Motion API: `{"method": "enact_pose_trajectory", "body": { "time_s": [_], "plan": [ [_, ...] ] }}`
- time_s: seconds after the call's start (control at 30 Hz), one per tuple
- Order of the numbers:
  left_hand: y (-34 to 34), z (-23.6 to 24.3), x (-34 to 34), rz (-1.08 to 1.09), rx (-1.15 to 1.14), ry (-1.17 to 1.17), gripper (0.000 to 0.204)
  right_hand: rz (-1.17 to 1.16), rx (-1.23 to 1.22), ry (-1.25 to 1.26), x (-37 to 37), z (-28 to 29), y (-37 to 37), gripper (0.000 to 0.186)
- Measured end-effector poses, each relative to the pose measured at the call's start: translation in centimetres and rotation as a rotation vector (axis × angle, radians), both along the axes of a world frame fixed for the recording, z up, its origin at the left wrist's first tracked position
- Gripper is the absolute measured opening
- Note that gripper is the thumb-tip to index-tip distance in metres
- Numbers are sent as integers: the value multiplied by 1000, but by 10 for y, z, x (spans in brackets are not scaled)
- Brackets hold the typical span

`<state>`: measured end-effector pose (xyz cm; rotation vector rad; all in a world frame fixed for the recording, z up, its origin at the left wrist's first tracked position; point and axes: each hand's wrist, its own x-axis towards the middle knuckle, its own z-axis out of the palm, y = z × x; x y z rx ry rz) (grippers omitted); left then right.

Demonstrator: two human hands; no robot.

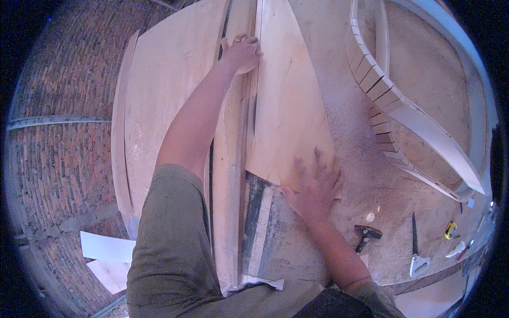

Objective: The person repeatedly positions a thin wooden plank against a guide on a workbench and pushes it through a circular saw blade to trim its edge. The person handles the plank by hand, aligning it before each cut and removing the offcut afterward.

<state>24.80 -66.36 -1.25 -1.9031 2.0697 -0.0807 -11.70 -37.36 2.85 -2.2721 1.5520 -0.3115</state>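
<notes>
A curved, pointed sheet of plywood [286,95] lies along a long upright wooden rail [233,201]. My left hand [244,55] is at the far part of the rail, with the fingers bent over it and the thumb out to the left. The hand's right side touches the plywood's straight edge. Closer to me, my right hand [318,193] rests with spread fingers over the near end of the plywood. Under that end, a dark strip with a pale band [261,228] shows on the work surface.
Left of the rail is a large pale wooden panel [169,79]. A curved slatted frame [389,100] stands at the right. A hammer [367,236], a handsaw [418,254] and a yellow tape measure [450,230] lie at the near right. Brick flooring [58,164] spreads to the left.
</notes>
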Motion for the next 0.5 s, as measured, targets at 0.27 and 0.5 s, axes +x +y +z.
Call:
{"method": "enact_pose_trajectory", "body": {
  "time_s": [0.27, 0.5],
  "plan": [
    [-5, 7, -10, -9, 0, -34, 55, -24, 33, -15, 5, 2, -20, 89],
    [-8, 10, -2, -22, 4, -18, 51, -29, -11, 6, 14, -3, -40, 91]
  ]
}}
